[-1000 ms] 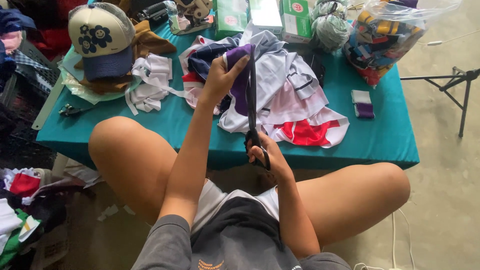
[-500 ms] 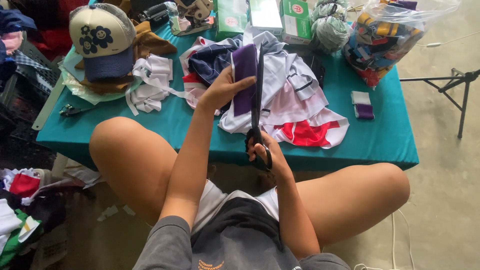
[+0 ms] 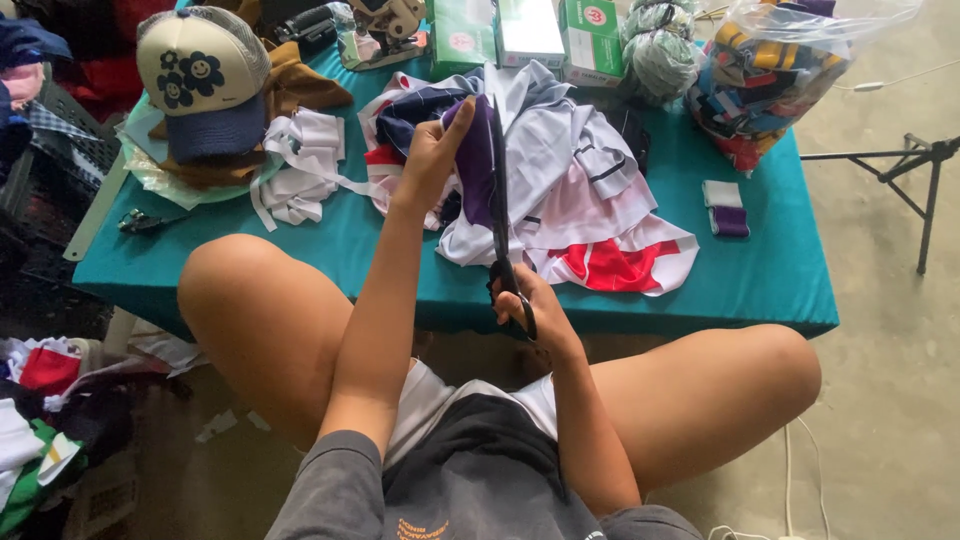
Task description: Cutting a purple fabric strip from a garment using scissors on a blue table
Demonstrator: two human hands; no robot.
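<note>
My left hand [image 3: 432, 150] pinches a strip of purple fabric [image 3: 474, 160] and holds it up over the low teal table [image 3: 760, 290]. My right hand [image 3: 530, 305] grips the black handles of long scissors [image 3: 498, 200], whose blades point away from me along the right edge of the purple strip. Beneath both hands lies a heap of white, navy and red fabric [image 3: 590, 200].
A cap with flower faces [image 3: 200, 75] sits at the table's left by white strips [image 3: 300, 165]. Green boxes [image 3: 520, 30], yarn balls [image 3: 655, 50] and a plastic bag of cloth [image 3: 770, 70] line the back. Small folded pieces [image 3: 722, 205] lie right. My bare knees flank the table.
My left hand has drawn the purple strip taut and upright. The scissor blades have slid further along it, away from me; my right hand stays low.
</note>
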